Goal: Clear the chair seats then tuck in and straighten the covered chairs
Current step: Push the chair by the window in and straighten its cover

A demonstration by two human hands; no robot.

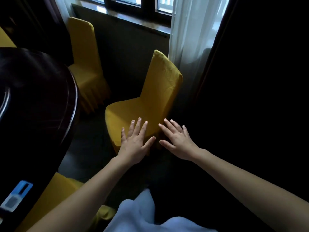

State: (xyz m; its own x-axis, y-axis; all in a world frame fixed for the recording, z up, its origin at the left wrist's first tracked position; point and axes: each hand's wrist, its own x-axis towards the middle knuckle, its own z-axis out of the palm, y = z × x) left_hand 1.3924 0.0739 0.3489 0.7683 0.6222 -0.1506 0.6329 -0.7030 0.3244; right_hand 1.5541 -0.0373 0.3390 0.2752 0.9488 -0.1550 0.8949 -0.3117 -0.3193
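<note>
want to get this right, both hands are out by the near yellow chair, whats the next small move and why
Probably lower both open hands, left hand and right hand, onto the near chair and grip its seat edge to turn it toward the dark table: the seat looks bare, and the chair stands angled away.

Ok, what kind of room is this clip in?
Probably a restaurant or banquet dining room. Chairs in matching yellow fabric covers, the near chair and another by the window, stand around a dark polished table, with sheer curtains at the window.
</note>
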